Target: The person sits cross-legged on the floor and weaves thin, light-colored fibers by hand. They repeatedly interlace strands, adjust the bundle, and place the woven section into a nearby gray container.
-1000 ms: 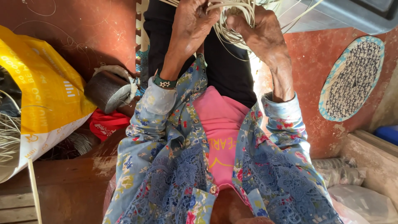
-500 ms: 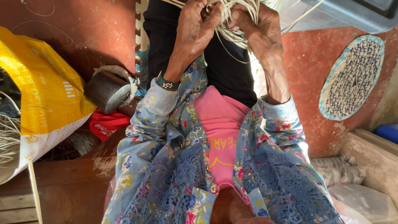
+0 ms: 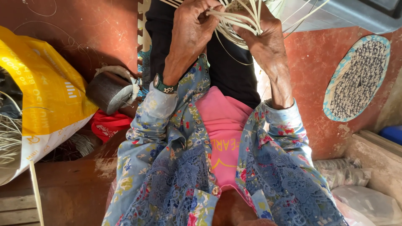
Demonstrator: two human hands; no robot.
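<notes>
Both my hands are raised at the top of the head view, working a bundle of pale thin cane strips [image 3: 238, 23]. My left hand [image 3: 190, 31] pinches several strips between thumb and fingers. My right hand [image 3: 264, 39] grips the strips from the other side, its fingers closed around them. The strips fan out past the top edge, so whatever they join is hidden. A beaded band [image 3: 164, 86] sits on my left wrist. I wear a blue floral shirt [image 3: 167, 159] over a pink top [image 3: 224, 134].
A yellow and white sack [image 3: 46, 100] lies at the left beside a dark cylindrical tin [image 3: 109, 92] and red cloth [image 3: 106, 125]. A flat oval woven mat [image 3: 356, 79] leans on the red wall at right. Plastic bags [image 3: 360, 192] lie at lower right.
My hands have come lower and nearer in view, and the fingers have shifted along the strips. The surroundings stay the same.
</notes>
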